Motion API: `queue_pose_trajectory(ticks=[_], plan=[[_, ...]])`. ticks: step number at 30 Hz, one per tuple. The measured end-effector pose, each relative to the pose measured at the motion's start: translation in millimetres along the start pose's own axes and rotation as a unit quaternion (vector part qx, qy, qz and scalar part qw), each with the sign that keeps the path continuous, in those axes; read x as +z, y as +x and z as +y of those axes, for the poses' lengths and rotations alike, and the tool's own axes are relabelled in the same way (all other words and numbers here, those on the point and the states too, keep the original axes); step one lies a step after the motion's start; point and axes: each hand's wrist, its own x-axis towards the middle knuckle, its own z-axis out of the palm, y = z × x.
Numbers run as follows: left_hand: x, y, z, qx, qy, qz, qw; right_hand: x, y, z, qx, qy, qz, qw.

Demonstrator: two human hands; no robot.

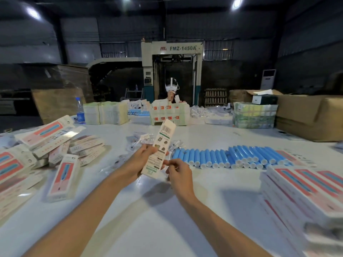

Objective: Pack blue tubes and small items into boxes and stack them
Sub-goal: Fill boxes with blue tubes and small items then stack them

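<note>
**Friend:** What are you holding?

**Me:** A long, thin paper box (159, 147). It is white and tilted up, with its back to me. I see a black barcode near the top, a green stripe and some tiny pictures. The words are too small to read.

**Friend:** How do your hands hold it?

**Me:** My left hand (143, 158) wraps round the middle, with the fingers curled behind it. My right hand (178, 170) pinches the bottom end with its fingertips. The box is up in the air, over the smooth white table (148, 210).

**Friend:** What is near it?

**Me:** Just behind the box lie little bags (141, 140), clear and crinkly. To the right is a long row of blue tubes (228, 157) with white caps, lying side by side. On my left is a messy pile of packed boxes (63, 179), pink and red with a clear window that shows blue. On my right, flat boxes (300, 184) sit in a neat stack.

**Friend:** And far away?

**Me:** A water bottle (80, 111) with a blue label, brown cardboard cartons (304, 115), a person (171, 89) across the table, and a big machine (182, 48) that says "FMZ-1450A".
</note>
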Motion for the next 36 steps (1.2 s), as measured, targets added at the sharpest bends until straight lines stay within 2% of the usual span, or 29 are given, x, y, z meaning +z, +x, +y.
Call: queue_pose_trajectory(ticks=[3,7,9,12,16,18,22,28,31,33,36], plan=[[22.2,-2.0,-16.0,0.008,-0.047,0.008,0.999,-25.6,21.1,2.9,0.022,-0.116,0.052,0.992],[32.6,-4.3,-42.0,0.002,-0.076,0.022,0.997,-68.3,61.0,6.4,0.029,-0.255,0.099,0.961],[31.5,-3.9,-52.6,0.004,-0.057,0.016,0.998,-89.3,84.2,10.2,0.019,-0.36,0.121,0.925],[28.9,-5.1,-58.5,0.014,-0.066,-0.017,0.998,-118.3,112.6,18.9,0.016,-0.535,0.127,0.835],[29.6,-8.1,-56.7,0.024,-0.082,-0.045,0.995,-149.5,136.4,37.7,0.031,-0.671,0.097,0.734],[32.2,-8.7,-55.9,0.032,-0.086,-0.047,0.995,-155.6,142.2,46.9,0.05,-0.701,0.07,0.708],[34.2,-7.6,-54.2,0.039,-0.08,-0.047,0.995,-155.4,146.2,54.7,0.082,-0.719,0.061,0.688],[28.0,-8.1,-51.4,0.037,-0.073,-0.048,0.995,-153.9,145.2,54.0,0.086,-0.715,0.079,0.689],[27.0,-9.9,-51.1,0.041,-0.054,-0.036,0.997,-142.6,143.3,46.6,0.059,-0.694,0.082,0.713],[25.6,-11.0,-49.7,0.043,-0.041,-0.019,0.998,-128.1,142.7,33.7,0.037,-0.634,0.092,0.767],[24.5,-13.7,-47.1,0.047,-0.035,-0.011,0.998,-104.1,137.5,-2.7,0.015,-0.387,0.109,0.916]])
